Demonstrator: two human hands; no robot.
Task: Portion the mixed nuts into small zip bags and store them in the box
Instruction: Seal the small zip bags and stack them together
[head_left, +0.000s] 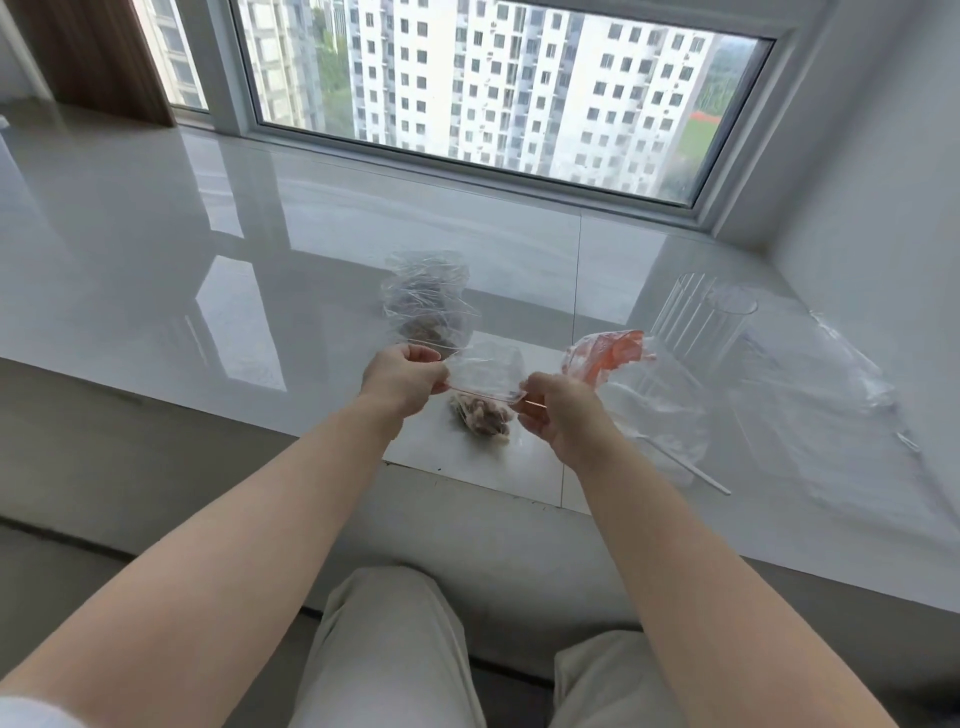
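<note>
I hold a small clear zip bag in the air between both hands. My left hand pinches its left top corner and my right hand pinches the right end of its zip strip. Below the bag, a small filled bag of mixed nuts lies on the white sill. Farther back stands a large crumpled clear bag of nuts. A clear plastic box lies to the right.
A red-and-clear plastic wrapper lies just right of my right hand. Loose clear plastic sheeting covers the right side of the glossy sill. The window is behind it, a wall at the right. My knees are below.
</note>
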